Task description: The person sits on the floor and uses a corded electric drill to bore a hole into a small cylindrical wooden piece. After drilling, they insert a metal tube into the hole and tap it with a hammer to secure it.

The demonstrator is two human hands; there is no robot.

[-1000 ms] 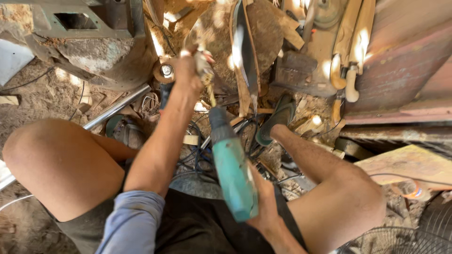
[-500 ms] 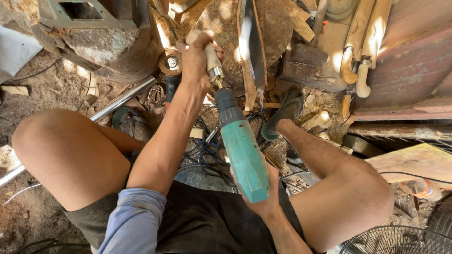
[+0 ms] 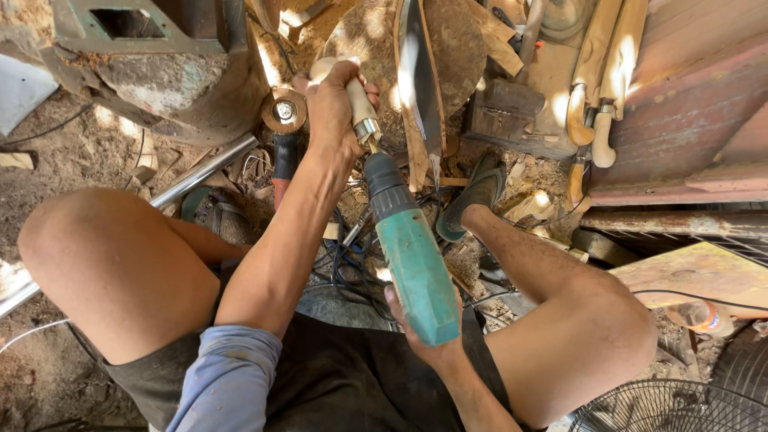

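We are gripping a wooden handle [image 3: 354,94] in our left hand [image 3: 334,108], fingers wrapped tight around its pale shaft, with the rounded end poking out above the knuckles and the metal collar [image 3: 367,130] showing just below the hand. Our right hand [image 3: 422,340] is closing around the back end of a teal drill [image 3: 408,252], holding it up from underneath near our lap. The drill is pointing away from us, its dark chuck [image 3: 386,186] lying directly below the collar, so the bit is meeting the handle's lower end; the exact contact is too small to make out. The handle is sitting between our knees, out in front, above the drill and near arm's length.

Just left of our left hand, an angle grinder [image 3: 282,128] is lying on the dirt. To the right of the handle, a long blade [image 3: 422,80] is resting on a wooden board [image 3: 456,48]. More finished handles [image 3: 596,72] are leaning at upper right. A fan grille [image 3: 680,408] is showing at bottom right.
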